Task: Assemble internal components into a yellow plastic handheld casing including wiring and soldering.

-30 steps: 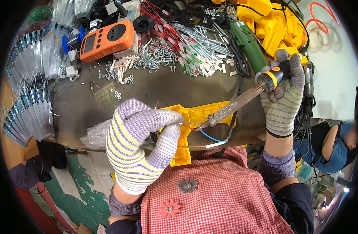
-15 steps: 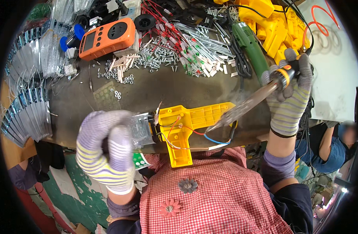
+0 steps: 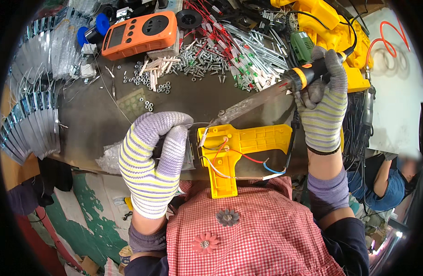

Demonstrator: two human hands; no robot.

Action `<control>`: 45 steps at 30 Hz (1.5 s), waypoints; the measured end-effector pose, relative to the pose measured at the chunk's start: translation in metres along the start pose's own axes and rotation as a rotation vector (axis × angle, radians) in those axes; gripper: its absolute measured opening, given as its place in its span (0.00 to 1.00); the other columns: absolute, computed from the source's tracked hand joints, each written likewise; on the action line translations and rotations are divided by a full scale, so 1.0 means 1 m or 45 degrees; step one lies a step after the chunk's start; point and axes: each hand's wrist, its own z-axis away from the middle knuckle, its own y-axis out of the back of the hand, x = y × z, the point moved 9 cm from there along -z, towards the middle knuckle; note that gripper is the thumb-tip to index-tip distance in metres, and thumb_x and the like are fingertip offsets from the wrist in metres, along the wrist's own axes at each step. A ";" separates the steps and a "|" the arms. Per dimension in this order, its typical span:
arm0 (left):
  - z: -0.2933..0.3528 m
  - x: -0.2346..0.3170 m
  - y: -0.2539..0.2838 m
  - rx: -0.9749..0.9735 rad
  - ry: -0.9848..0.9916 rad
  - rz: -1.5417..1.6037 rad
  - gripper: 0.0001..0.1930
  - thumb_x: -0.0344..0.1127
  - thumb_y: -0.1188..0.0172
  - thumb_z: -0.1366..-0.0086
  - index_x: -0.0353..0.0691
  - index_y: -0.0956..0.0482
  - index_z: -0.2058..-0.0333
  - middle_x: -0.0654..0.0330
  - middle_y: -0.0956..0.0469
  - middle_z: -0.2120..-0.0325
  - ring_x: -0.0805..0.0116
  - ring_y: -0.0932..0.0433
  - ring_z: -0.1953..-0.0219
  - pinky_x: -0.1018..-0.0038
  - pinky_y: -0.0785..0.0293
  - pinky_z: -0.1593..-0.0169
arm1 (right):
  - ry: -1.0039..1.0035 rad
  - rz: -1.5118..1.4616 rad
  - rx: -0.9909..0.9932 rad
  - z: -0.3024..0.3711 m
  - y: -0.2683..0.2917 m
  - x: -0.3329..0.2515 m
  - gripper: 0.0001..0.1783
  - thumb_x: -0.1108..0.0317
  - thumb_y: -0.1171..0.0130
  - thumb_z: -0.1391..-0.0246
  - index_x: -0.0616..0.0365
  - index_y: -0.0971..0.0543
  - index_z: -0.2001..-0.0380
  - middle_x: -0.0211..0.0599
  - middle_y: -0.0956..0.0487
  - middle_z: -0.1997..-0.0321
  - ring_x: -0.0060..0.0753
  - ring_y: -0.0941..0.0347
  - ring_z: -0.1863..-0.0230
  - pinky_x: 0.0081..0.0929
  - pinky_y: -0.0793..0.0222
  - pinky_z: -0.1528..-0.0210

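My right hand (image 3: 327, 108), in a striped glove, grips the handle of a soldering iron (image 3: 257, 102). The iron slants down to the left, its tip near the upper left end of a yellow plastic pistol-shaped housing half (image 3: 223, 172). A thin solder wire (image 3: 198, 123) is pinched between the thumb and forefinger of my left hand (image 3: 149, 168), its end reaching toward the tip. Red, blue and white wires (image 3: 248, 157) run over the open housing. Beyond its left end, my left hand partly hides a dark part and clear plastic wrap (image 3: 110, 158).
An orange meter (image 3: 140, 36) and a blue spool (image 3: 101, 24) stand at the back left. Piled screws (image 3: 200, 60), nuts (image 3: 163, 87) and red-wired parts (image 3: 241, 60) lie behind the housing. Yellow housings (image 3: 358, 80) sit back right. Another person (image 3: 382, 181) is at far right.
The soldering iron has swung left, bringing its tip from the housing's right arm to its upper left end. My left hand has moved right, closer to the housing, with solder wire now visible.
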 end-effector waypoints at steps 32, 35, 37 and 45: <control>0.033 0.020 0.028 0.164 -0.216 -0.072 0.10 0.37 0.43 0.34 0.34 0.23 0.68 0.58 0.25 0.73 0.63 0.27 0.70 0.66 0.28 0.60 | 0.131 -0.007 0.374 -0.011 0.012 -0.034 0.15 0.52 0.42 0.38 0.52 0.19 0.61 0.20 0.38 0.85 0.15 0.48 0.87 0.19 0.31 0.73; 0.038 0.036 0.018 -0.154 -0.289 0.366 0.08 0.33 0.39 0.40 0.34 0.22 0.71 0.61 0.31 0.81 0.67 0.32 0.77 0.71 0.34 0.70 | 0.177 0.113 -0.068 -0.027 -0.008 -0.060 0.20 0.51 0.45 0.34 0.59 0.20 0.55 0.21 0.37 0.88 0.18 0.35 0.85 0.24 0.25 0.74; 0.041 0.041 0.002 -0.262 -0.254 0.249 0.06 0.31 0.35 0.43 0.34 0.20 0.71 0.62 0.30 0.81 0.68 0.32 0.79 0.72 0.36 0.71 | 0.427 0.156 0.062 -0.025 -0.019 -0.080 0.21 0.53 0.45 0.35 0.62 0.21 0.54 0.29 0.28 0.80 0.26 0.29 0.77 0.23 0.30 0.75; 0.045 0.043 -0.016 -0.221 -0.248 -0.058 0.08 0.25 0.30 0.48 0.39 0.17 0.67 0.60 0.25 0.76 0.65 0.28 0.76 0.70 0.33 0.70 | 0.154 0.641 -0.001 0.020 -0.100 -0.065 0.18 0.53 0.37 0.45 0.59 0.20 0.72 0.29 0.27 0.76 0.21 0.36 0.81 0.19 0.43 0.79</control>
